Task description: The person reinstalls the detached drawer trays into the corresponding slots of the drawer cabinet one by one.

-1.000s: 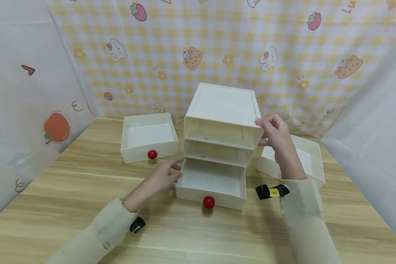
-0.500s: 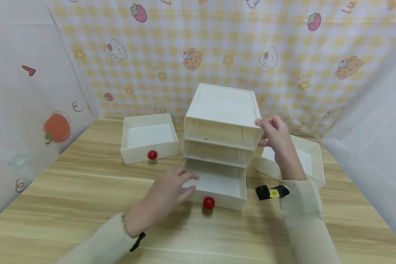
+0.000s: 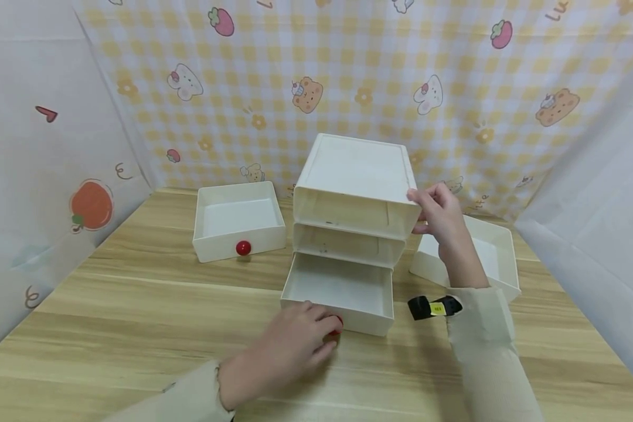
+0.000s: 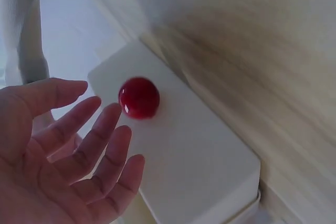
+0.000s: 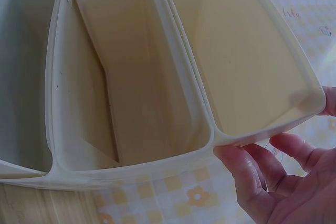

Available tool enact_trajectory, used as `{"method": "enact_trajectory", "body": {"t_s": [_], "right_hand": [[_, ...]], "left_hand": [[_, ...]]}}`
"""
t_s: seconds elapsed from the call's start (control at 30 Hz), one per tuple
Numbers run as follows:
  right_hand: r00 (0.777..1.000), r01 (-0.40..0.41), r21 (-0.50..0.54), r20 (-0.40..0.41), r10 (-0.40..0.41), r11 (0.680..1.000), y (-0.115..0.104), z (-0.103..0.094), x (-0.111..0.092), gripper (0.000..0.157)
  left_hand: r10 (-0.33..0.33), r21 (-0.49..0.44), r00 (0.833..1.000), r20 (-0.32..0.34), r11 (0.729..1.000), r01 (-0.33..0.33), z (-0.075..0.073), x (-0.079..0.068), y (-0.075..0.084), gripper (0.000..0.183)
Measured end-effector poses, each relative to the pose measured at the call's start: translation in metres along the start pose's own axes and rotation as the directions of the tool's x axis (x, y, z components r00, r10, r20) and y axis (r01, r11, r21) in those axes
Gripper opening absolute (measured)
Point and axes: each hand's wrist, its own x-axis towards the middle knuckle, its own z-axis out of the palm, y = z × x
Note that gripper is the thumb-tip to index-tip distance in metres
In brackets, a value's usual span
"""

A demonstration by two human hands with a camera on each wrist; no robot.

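Note:
A white three-tier drawer cabinet (image 3: 358, 167) stands mid-table, its upper two slots without drawers. The bottom drawer (image 3: 366, 322) is pulled partway out, with a round red knob (image 4: 139, 98) on its front. My left hand (image 3: 279, 349) is at that knob, partly covering it in the head view. In the left wrist view its fingers are loosely bent beside the knob, not closed round it. My right hand (image 3: 443, 214) holds the cabinet's upper right front corner, thumb on top and fingers against the side.
To the left sits a removed white drawer (image 3: 240, 239) with a red knob. Another white drawer (image 3: 487, 252) lies at the right, partly behind my right forearm. A checked cloth (image 3: 364, 70) hangs behind the wooden table (image 3: 111, 328).
My left hand has moved from the bottom drawer's left side, across its front left corner, to the red knob. The right hand, cabinet and drawers stay in place.

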Motion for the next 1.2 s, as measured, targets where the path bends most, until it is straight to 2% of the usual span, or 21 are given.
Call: {"method": "enact_trajectory", "body": {"t_s": [0.27,0.5,0.6,0.83,1.2], "right_hand": [[1.0,-0.003,-0.007,-0.002,0.003,1.0,0.002,-0.001,0.0,0.025],[1.0,-0.004,-0.006,-0.002,0.004,1.0,0.002,-0.001,0.001,0.025],[1.0,0.002,-0.008,0.003,-0.002,1.0,0.002,-0.001,0.0,0.025],[1.0,0.003,-0.006,0.011,-0.003,1.0,0.001,-0.001,0.0,0.025],[1.0,0.005,-0.017,0.001,-0.005,1.0,0.001,0.0,0.0,0.026]], "left_hand": [[0.009,-0.082,0.991,0.134,0.997,0.002,0.009,0.003,0.006,0.01],[-0.028,-0.146,0.978,0.208,0.988,0.059,0.013,0.007,0.005,0.009],[-0.042,-0.138,0.974,0.221,0.988,0.074,0.013,0.007,0.004,0.009],[-0.034,-0.114,0.973,0.23,0.992,0.062,0.01,0.008,0.0,0.008],[-0.049,-0.128,0.977,0.206,0.989,0.076,0.012,0.015,-0.007,0.011]]}}
